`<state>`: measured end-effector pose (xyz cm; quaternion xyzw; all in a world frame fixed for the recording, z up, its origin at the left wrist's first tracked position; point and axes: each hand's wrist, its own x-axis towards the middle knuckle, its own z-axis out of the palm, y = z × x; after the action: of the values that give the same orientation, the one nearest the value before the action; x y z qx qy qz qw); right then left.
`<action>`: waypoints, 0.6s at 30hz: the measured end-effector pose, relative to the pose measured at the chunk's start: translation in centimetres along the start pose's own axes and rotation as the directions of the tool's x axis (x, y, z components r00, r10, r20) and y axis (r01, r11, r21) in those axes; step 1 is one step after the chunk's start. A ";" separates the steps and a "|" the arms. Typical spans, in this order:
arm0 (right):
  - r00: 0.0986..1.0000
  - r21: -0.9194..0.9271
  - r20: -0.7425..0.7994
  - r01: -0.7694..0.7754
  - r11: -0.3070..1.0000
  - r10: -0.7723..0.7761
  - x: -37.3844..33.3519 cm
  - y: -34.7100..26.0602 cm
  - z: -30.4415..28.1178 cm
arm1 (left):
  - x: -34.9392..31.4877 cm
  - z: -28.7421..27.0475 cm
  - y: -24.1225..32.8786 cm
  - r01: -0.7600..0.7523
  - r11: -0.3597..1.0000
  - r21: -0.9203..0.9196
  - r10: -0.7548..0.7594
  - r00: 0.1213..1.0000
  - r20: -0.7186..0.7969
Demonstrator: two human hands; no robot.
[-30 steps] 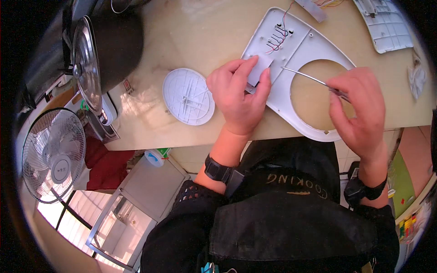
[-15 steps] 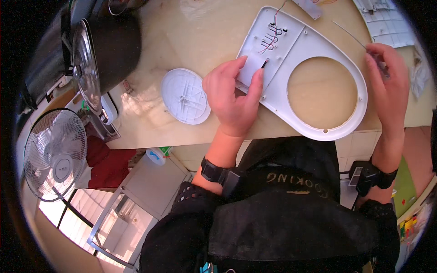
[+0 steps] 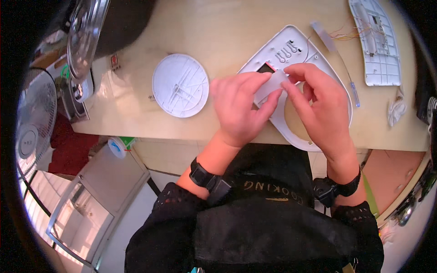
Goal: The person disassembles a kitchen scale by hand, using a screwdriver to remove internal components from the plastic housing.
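Head view: a small white cover (image 3: 271,86) is between the two hands, right of centre in the upper half of the frame, over the left part of a white plastic housing (image 3: 315,57). The left hand (image 3: 240,107) pinches the cover's left side between thumb and fingers. The right hand (image 3: 322,100) has its thumb and forefinger closed on the right end. Whether the cover touches the housing cannot be determined.

Half a second earlier, the right hand held the screwdriver (image 3: 354,91) clear of the housing; the tool now lies on the table (image 3: 218,41), to the right, and the right hand has joined the left at the cover. A dark rectangular area (image 3: 266,68) with a red edge now shows at the cover's upper edge.

Outward from the housing: a round white lid (image 3: 180,86) lies at upper left, and a ribbed white panel (image 3: 377,45) with thin wires at upper right.

Markings: light lettering (image 3: 273,193) crosses the black apron (image 3: 273,232) at lower centre. A small red label (image 3: 114,61) is on the table at upper left; its print is too small to read.
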<state>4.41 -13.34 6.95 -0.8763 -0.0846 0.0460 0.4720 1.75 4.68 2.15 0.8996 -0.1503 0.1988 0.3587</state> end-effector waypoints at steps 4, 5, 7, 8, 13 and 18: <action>0.992 0.079 0.023 -0.124 0.989 0.123 0.8 0.0 0.5 | -0.5 -0.2 -0.8 0.060 0.998 -0.006 -0.060 0.997 -0.054; 0.986 0.089 0.044 -0.164 0.982 0.161 1.0 0.2 0.5 | -0.8 -0.4 -1.0 0.108 0.994 0.005 -0.107 0.992 -0.059; 0.967 0.120 0.092 -0.246 0.962 0.236 1.6 0.5 0.5 | -1.5 -1.3 -1.7 0.115 0.992 0.051 -0.113 0.993 -0.047; 0.962 0.120 0.104 -0.266 0.957 0.254 1.8 0.7 0.5 | -1.9 -1.7 -2.0 0.121 0.990 0.069 -0.118 0.992 -0.043; 0.979 0.153 0.092 -0.195 0.969 0.182 2.5 1.5 1.7 | -3.1 -2.0 -2.3 0.157 0.983 0.093 -0.158 0.987 0.000; 0.975 0.130 0.107 -0.206 0.970 0.193 2.4 1.6 2.0 | -3.1 -1.7 -2.2 0.206 0.974 0.091 -0.205 0.979 -0.018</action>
<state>6.58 -12.07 4.51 -0.8419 -0.0147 0.1403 0.5209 -0.47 7.82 0.48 0.9250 -0.0456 0.1714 0.3360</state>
